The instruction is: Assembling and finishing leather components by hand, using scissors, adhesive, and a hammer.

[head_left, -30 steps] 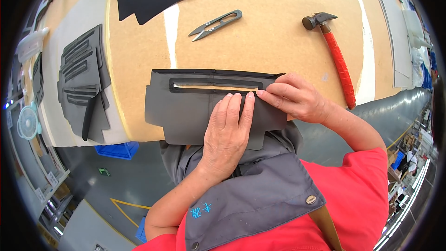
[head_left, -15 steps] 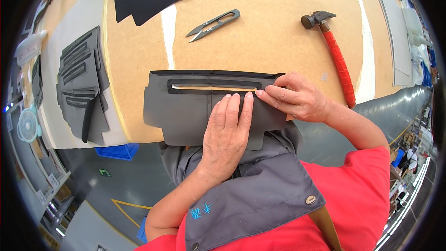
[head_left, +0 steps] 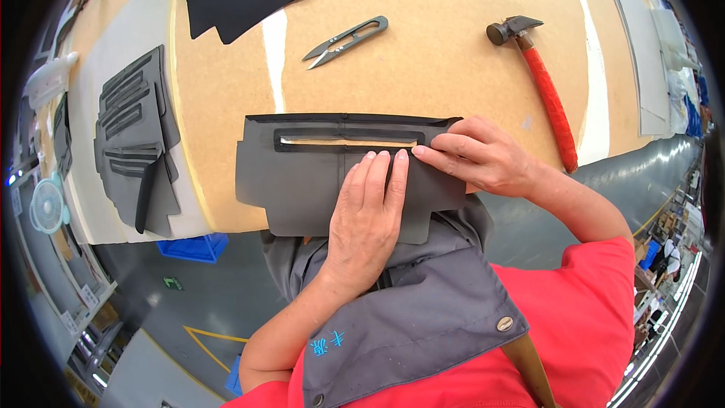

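Evidently, the grey panel (head_left: 291, 190) lies along the near edge of the table (head_left: 445, 68), directly before the person, its nearer part reaching past that edge above the lap. Its long axis runs left to right, about square to the person's line of sight. The stepped, narrower side points toward the body; the long side with the black strip (head_left: 302, 119) faces away. A slot (head_left: 355, 142), bordered in black, runs parallel to that axis, near the far side. A seam line crosses the panel at mid-length.

Left hand (head_left: 366, 215): laid flat on the panel, fingers extended away from the body and close together, tips just below the slot; nothing is grasped. Right hand (head_left: 487, 160): thumb and forefinger narrowly spaced at the slot's right end; whether material is pinched between them cannot be told.

Beyond the panel, thread snips (head_left: 345, 42) point their blades left and nearward. At right, a red-handled hammer (head_left: 545, 96) lies with its head away from the person. A pile of grey pieces (head_left: 136, 147) rests at left.
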`<state>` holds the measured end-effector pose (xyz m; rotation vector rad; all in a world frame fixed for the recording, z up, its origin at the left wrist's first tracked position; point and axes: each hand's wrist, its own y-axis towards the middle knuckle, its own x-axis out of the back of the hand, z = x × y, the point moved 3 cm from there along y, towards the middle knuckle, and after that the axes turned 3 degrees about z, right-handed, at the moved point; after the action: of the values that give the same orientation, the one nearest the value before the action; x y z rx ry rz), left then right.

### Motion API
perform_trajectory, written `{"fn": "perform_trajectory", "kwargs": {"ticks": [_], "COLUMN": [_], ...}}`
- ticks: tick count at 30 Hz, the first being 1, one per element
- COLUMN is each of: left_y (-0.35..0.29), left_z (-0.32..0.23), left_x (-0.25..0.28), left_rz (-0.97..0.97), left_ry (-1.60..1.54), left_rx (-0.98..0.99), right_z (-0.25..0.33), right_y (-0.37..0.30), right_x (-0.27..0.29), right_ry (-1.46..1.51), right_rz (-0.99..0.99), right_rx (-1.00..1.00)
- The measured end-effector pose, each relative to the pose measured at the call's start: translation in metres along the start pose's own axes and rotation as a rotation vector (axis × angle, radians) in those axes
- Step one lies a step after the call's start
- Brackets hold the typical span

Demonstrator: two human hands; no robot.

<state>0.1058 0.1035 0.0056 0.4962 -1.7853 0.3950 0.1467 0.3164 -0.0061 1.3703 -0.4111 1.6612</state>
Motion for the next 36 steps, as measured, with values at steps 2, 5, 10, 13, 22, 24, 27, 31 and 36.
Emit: {"fn": "perform_trajectory", "kwargs": {"ticks": [2,5,10,13,22,24,27,31,36], "left_y": [0.0,-0.003,-0.004,-0.009,-0.022,-0.006,0.031,0.091,0.079], "left_z": [0.002,0.007,0.045,0.069,0.123,0.14,0.166,0.161,0.16], "left_x": [0.001,0.0,0.018,0.028,0.026,0.032,0.034,0.03,0.055], "left_rz": [-0.001,-0.027,-0.029,0.038,-0.317,-0.27,-0.187,-0.011,-0.119], "left_ry": [0.009,0.001,-0.089,-0.162,-0.185,-0.188,-0.235,-0.535,-0.781], "left_rx": [-0.002,-0.02,-0.177,-0.211,0.239,0.167,-0.028,-0.324,-0.094], "right_z": [0.0,-0.01,-0.052,-0.076,-0.069,-0.045,-0.025,0.003,0.013], "right_y": [0.001,0.006,0.095,0.115,0.085,0.091,0.099,0.109,0.124], "right_x": [-0.001,-0.002,-0.006,-0.022,0.007,0.003,0.004,-0.003,-0.017], "right_ry": [-0.017,0.045,-0.097,-0.231,-0.275,-0.161,-0.051,0.19,0.325], "right_rz": [0.005,-0.043,-0.323,-0.211,-0.307,-0.218,-0.203,-0.197,-0.154], "right_rx": [-0.003,0.008,-0.164,-0.079,-0.388,-0.321,-0.313,-0.292,-0.345]}}
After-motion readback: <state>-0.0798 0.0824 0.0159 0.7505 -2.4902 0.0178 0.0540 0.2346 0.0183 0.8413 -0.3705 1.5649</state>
